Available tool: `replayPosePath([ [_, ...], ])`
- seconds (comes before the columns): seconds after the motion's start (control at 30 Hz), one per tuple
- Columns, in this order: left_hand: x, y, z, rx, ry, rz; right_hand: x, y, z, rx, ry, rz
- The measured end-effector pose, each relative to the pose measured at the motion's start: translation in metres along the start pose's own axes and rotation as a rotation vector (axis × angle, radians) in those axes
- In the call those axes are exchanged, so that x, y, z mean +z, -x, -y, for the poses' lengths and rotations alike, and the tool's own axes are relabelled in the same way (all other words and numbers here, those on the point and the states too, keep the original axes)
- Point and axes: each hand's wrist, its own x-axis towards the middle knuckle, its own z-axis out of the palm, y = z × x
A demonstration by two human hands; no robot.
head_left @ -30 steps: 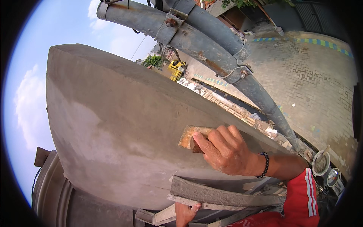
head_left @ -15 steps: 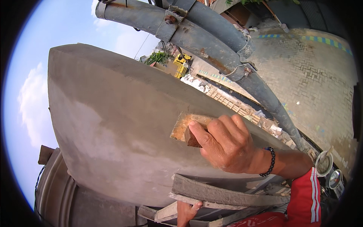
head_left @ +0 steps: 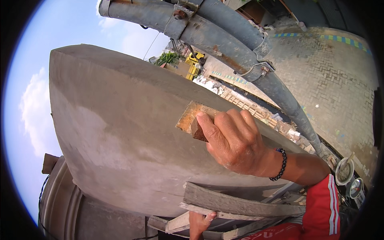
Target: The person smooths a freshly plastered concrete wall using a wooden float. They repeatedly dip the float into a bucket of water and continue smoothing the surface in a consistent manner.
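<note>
My right hand (head_left: 236, 140) is closed around the handle of a small wooden float (head_left: 189, 117), its thumb lying along the block-shaped grip. The float's flat board rests against the grey plastered surface (head_left: 120, 120), close to its upper right edge. Damp, darker plaster surrounds the float, with a paler patch lower left. Down at the lower middle my left hand (head_left: 200, 223) grips the edge of a weathered wooden plank (head_left: 236, 204), thumb on the near side. Most of that hand's fingers are hidden behind the wood.
Rusty metal scaffold pipes (head_left: 224, 56) joined by clamps cross above and to the right. Far below lie a paved yard (head_left: 320, 80), a yellow vehicle (head_left: 194, 66) and rubble. Two buckets (head_left: 345, 171) stand at the lower right. A moulded column (head_left: 60, 200) rises at lower left.
My right hand and the float have slid a little up and to the left across the plaster. The left hand keeps its hold on the plank.
</note>
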Motion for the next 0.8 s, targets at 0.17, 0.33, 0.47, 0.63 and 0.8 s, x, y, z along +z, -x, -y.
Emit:
replayPosePath([
  [0.17, -0.002, -0.001, 0.002, -0.042, -0.006, 0.037, -0.007, 0.014, 0.018, -0.057, -0.058, 0.154],
  [0.33, -0.004, -0.002, 0.007, -0.034, -0.007, 0.066, -0.002, -0.002, -0.004, -0.080, 0.059, -0.046],
  [0.47, -0.003, -0.004, -0.002, -0.044, 0.035, 0.032, 0.000, 0.017, 0.021, -0.096, -0.059, 0.225],
  [0.63, -0.002, 0.006, 0.002, -0.074, 0.031, 0.009, 0.002, -0.001, -0.004, -0.036, 0.034, -0.018],
  [0.8, 0.000, -0.006, -0.005, -0.026, 0.041, -0.037, -0.004, 0.017, 0.016, -0.095, 0.007, 0.155],
])
